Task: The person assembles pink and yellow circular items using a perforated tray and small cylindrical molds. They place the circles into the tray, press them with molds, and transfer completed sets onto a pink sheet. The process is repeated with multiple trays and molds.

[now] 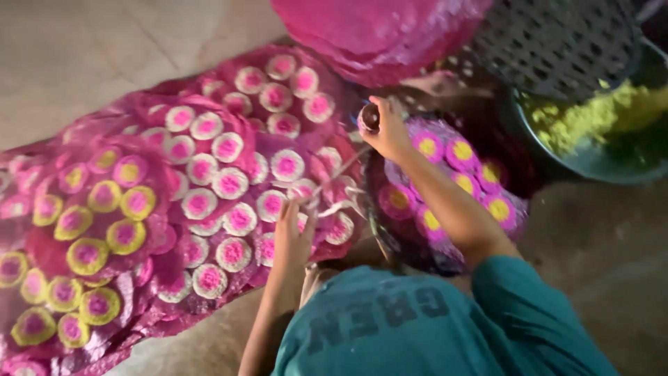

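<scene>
My right hand (385, 132) is raised over a round tray (376, 230) and is closed on a small round dark cup (369, 117). The tray carries a pink sheet with pink discs that have yellow centres (459, 152). My left hand (292, 237) lies with its fingers stretched on a large pink sheet (174, 132) covered with several white-rimmed and yellow-rimmed pink discs (229, 182). A thin pale strand (337, 170) runs up from its fingertips; blur hides whether the fingers pinch it.
A bowl of yellow-green paste (598, 122) stands at the right, under a dark perforated basket (557, 42). A pile of plain pink sheets (376, 28) lies at the top. Bare floor (83, 49) lies beyond the big sheet.
</scene>
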